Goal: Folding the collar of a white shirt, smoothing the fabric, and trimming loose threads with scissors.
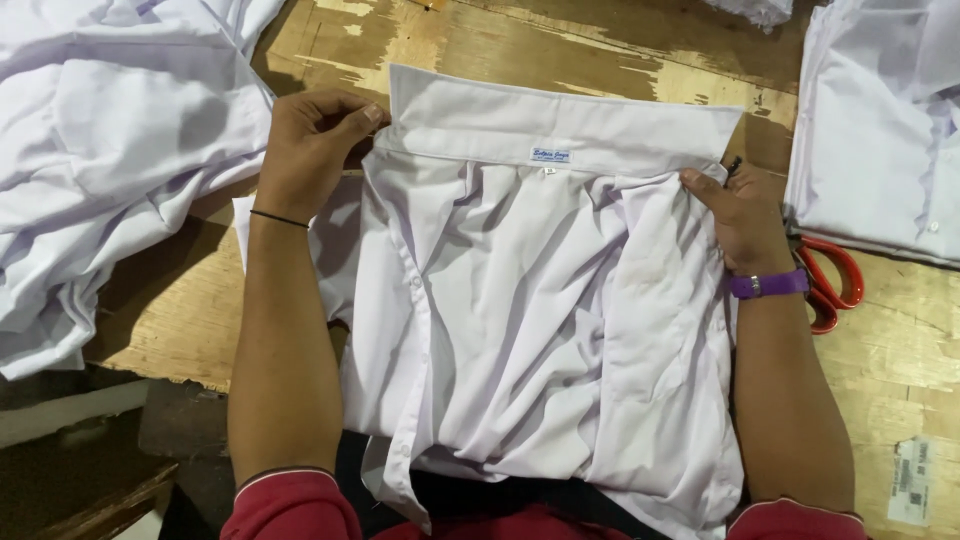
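Observation:
A white collared shirt [520, 320] lies crumpled on the wooden table [480, 50], collar turned up at the far side with a small blue label at its neck. My left hand [305, 150] pinches the shirt's left shoulder beside the collar; a thin black band circles that wrist. At the opposite shoulder my right hand [740, 215] grips the fabric near the collar's end, and its wrist carries a purple band. Both forearms run along the shirt's sides, and its lower hem hangs over the table's near edge.
A heap of white garments [110, 150] covers the left of the table. A folded stack of white shirts [880, 120] sits at the right. Red-handled scissors [830, 280] lie just behind my right wrist. A paper label [912, 480] is stuck near the right corner.

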